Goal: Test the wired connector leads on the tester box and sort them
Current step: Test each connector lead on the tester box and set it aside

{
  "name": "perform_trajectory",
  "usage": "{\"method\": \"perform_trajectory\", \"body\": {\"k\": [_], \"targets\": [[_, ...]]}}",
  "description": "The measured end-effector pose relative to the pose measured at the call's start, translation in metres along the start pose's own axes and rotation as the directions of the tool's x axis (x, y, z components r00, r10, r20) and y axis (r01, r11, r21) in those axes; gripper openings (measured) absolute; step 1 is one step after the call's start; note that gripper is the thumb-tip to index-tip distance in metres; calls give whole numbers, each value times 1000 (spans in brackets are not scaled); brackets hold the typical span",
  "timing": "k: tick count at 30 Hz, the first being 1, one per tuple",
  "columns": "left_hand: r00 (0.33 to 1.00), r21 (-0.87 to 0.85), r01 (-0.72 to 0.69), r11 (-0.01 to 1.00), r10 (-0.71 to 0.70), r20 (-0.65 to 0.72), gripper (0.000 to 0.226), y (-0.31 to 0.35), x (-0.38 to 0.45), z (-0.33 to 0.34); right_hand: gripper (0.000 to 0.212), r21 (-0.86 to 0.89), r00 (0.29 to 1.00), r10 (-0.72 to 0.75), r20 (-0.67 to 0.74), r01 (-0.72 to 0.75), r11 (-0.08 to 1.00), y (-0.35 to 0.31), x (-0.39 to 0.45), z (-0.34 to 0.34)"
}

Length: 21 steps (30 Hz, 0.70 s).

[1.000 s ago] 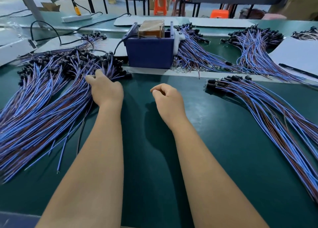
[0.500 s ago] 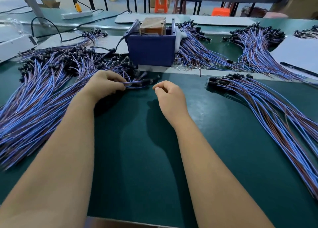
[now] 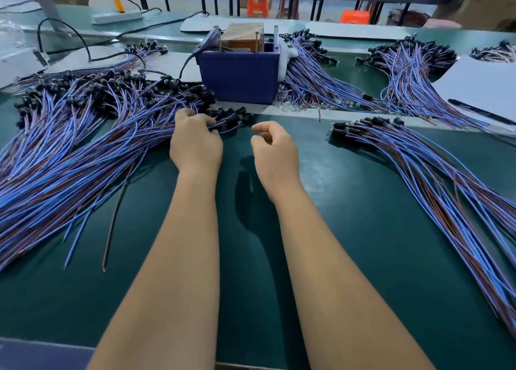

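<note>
A large pile of blue and brown wired leads [image 3: 69, 152] with black connector ends covers the left of the green table. My left hand [image 3: 195, 143] grips a small bunch of these leads [image 3: 231, 119] near their black connectors, just in front of the blue tester box [image 3: 240, 76]. My right hand [image 3: 275, 149] hovers beside it over the bare mat, fingers loosely curled and holding nothing. A second pile of leads [image 3: 418, 174] fans out at the right.
More lead bundles lie behind the box [image 3: 315, 73] and at the back right [image 3: 410, 71]. A black cable [image 3: 83, 43] runs to the box. White sheets [image 3: 480, 87] with a black pen [image 3: 480, 112] lie at the far right. A power strip [image 3: 117, 16] sits at the back left.
My left hand has pulled a small bunch of leads out of the left pile toward the middle, connectors now lying in front of the box. My right hand has stayed almost in place.
</note>
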<state>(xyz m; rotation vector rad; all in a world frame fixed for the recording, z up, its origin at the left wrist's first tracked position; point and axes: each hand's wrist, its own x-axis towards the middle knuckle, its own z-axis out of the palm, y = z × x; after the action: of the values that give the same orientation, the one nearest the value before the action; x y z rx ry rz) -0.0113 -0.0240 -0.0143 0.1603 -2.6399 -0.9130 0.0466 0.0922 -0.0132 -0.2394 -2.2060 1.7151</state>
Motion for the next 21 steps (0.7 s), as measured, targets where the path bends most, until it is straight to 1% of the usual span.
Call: {"method": "perform_trajectory", "body": {"k": [2,4,5,6,7,8,9,10,11,12,13,14,15,16,17,19,20,21], "targets": [[997,-87,-20,996,14,-73,19,-2,0,0,20,22,1000,9,-6,-9,1000,0,0,0],[979,-170,-134,976,104,-175,15,-2,-3,-2,18,65,999,34,-36,-32,997,-2,2,0],[963,-248,-206,947,152,-221,13,1,-6,-2,19,91,997,49,-59,-43,995,-3,3,0],[955,-361,-252,898,169,-246,12,6,-9,-2,21,128,995,69,-78,-59,990,-4,5,0],[960,-493,-254,832,154,-234,11,13,-13,-3,23,186,992,95,-83,-78,979,-5,6,0],[974,-633,-220,742,130,-185,12,21,-18,-3,24,264,990,121,-73,-97,960,-6,7,-1],[988,-781,-155,605,114,-107,16,28,-22,-5,25,339,989,141,-50,-116,934,-7,7,-3],[992,-905,-62,421,123,-11,22,36,-26,-7,24,396,988,156,-17,-137,908,-9,7,-6],[978,-975,70,212,178,109,29,43,-30,-9,25,437,985,169,26,-163,885,-9,8,-9],[932,-973,228,38,281,229,36,49,-34,-11,27,468,981,178,79,-194,863,-10,10,-12],[860,-926,372,-58,398,320,41,53,-36,-12,32,488,974,184,133,-227,843,-10,11,-15],[775,-874,481,-71,499,386,46,55,-38,-13,38,509,965,194,177,-258,821,-10,14,-19],[693,-834,551,-26,571,440,49,57,-40,-13,40,548,957,205,206,-286,786,-10,16,-23],[626,-810,583,56,605,492,52,57,-41,-12,39,599,950,217,226,-311,738,-10,18,-26],[575,-793,588,158,608,547,55,56,-42,-11,38,647,942,234,242,-337,685,-10,19,-30],[490,-742,558,372,573,656,59,55,-45,-9,36,711,928,273,253,-369,599,-8,22,-34],[441,-707,534,463,561,700,56,54,-47,-8,34,733,929,284,237,-363,575,-6,22,-36],[386,-680,504,533,565,729,51,53,-49,-9,31,753,933,290,214,-347,559,-4,23,-37]]}}
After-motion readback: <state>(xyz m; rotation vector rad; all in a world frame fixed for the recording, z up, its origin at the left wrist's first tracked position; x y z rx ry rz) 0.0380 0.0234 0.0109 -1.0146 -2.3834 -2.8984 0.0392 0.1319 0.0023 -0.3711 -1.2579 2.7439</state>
